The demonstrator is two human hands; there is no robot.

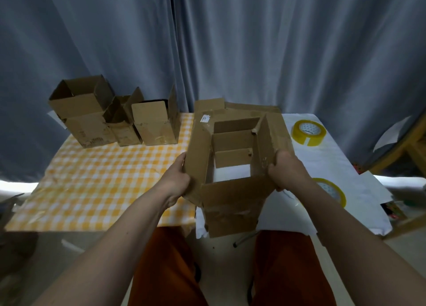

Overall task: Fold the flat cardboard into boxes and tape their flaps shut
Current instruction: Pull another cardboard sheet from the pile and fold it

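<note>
I hold a brown cardboard box [232,202] over the table's near edge, opened into a square tube; the white cloth shows through its open bottom. My left hand [178,179] grips its left side panel and my right hand [287,170] grips its right side panel. Its flaps stand open on all sides. More flat cardboard [208,106] lies behind it. One yellow tape roll [308,132] lies at the right rear. A second tape roll [332,190] is partly hidden behind my right forearm.
Three folded boxes [92,119] with open tops stand at the table's back left on a yellow checked cloth [92,185]. A white cloth [334,162] covers the right half. Grey curtains [230,40] hang behind. A wooden frame [405,149] stands at right.
</note>
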